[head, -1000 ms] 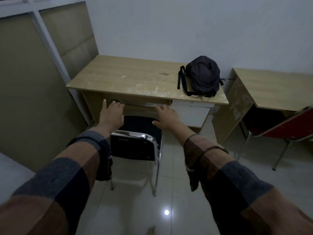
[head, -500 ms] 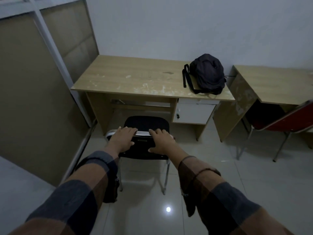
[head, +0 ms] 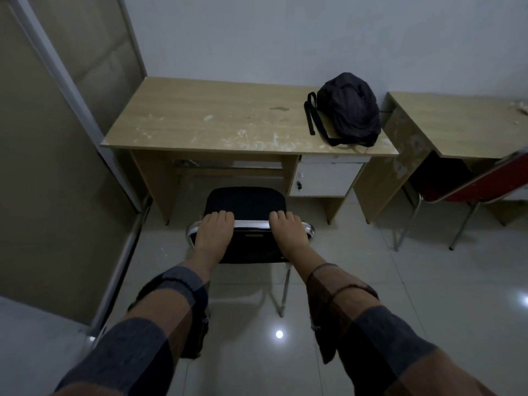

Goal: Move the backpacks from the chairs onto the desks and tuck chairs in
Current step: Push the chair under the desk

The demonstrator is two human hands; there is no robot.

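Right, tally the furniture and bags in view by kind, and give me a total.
Desks: 2, the near one and another at right.
Chairs: 2, black and red.
Backpacks: 1, on the near desk.
Total: 5.

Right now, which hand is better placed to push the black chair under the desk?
Neither alone. The left hand and right hand both lie over the chair backrest's top rail, about evenly either side of centre, facing the desk opening. A two-handed push should keep it straight.
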